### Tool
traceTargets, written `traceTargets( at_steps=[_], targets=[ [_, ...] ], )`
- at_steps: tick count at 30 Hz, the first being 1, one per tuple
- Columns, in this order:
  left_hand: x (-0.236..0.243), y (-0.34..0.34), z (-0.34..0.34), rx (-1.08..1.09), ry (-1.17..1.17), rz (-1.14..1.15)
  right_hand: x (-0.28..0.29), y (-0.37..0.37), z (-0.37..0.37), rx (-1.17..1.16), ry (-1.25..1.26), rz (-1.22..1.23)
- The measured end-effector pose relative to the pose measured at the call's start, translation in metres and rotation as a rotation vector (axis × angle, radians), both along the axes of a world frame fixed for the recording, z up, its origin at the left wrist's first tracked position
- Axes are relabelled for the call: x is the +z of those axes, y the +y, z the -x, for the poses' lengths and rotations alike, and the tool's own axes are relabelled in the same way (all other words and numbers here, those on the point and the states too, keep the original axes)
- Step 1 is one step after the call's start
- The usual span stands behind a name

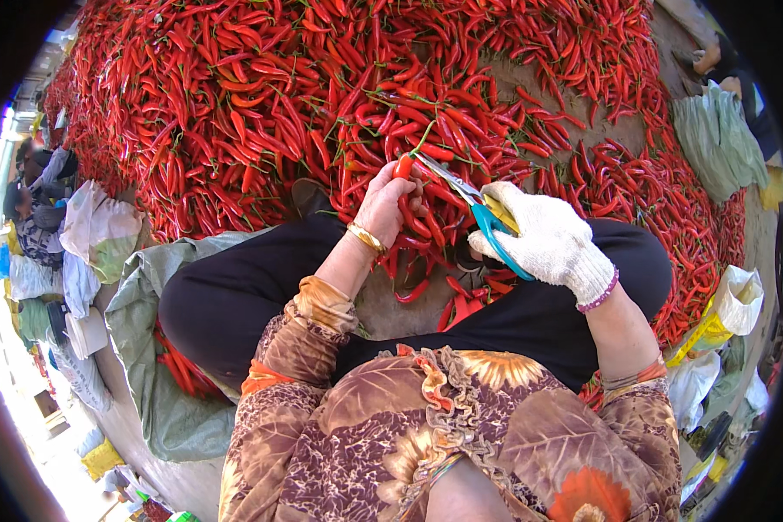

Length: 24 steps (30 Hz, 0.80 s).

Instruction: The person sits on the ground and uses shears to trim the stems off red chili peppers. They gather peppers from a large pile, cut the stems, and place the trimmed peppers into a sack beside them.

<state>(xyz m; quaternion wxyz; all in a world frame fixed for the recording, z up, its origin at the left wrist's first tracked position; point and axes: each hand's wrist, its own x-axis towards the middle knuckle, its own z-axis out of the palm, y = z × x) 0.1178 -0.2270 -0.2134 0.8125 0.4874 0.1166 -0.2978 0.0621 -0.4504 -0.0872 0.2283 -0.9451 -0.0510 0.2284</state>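
My bare left hand (379,207) is closed around red chili peppers, one of which, a held chili pepper (404,165), points up with its green stem rising above my fingers. My right hand (544,230), in a white knitted glove, grips a pair of scissors (487,228) with blue and yellow handles. The metal blades reach up and left to beside the held pepper's stem; whether they touch it I cannot tell. Just below my left hand lie more peppers between my crossed legs. A large heap of red chili peppers (261,96) spreads in front of me.
A grey-green woven sack (174,348) lies by my left knee, with peppers at its edge. White sacks (100,226) and people sit farther left. To the right are a green sack (719,139) and a white and yellow sack (735,304). Another person's arm shows at the upper right.
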Motion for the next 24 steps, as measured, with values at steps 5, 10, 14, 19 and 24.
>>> traceTargets(
  at_steps=[5,10,14,19,24],
  targets=[
    [0.002,-0.002,0.001,0.005,0.008,0.031,0.001,0.001,-0.004,-0.012,0.030,-0.023],
    [0.001,-0.012,0.006,-0.034,-0.039,0.051,-0.012,0.004,-0.004,-0.029,0.000,-0.074],
    [-0.009,-0.005,-0.001,0.014,-0.017,0.067,-0.023,0.006,-0.001,-0.083,-0.059,-0.121],
    [-0.042,0.020,-0.031,-0.053,-0.340,-0.644,-0.014,-0.003,-0.007,-0.362,-0.101,-0.431],
    [-0.088,0.031,-0.029,-0.260,-0.633,-1.137,0.001,-0.004,-0.009,-0.371,-0.115,-0.444]
  ],
)
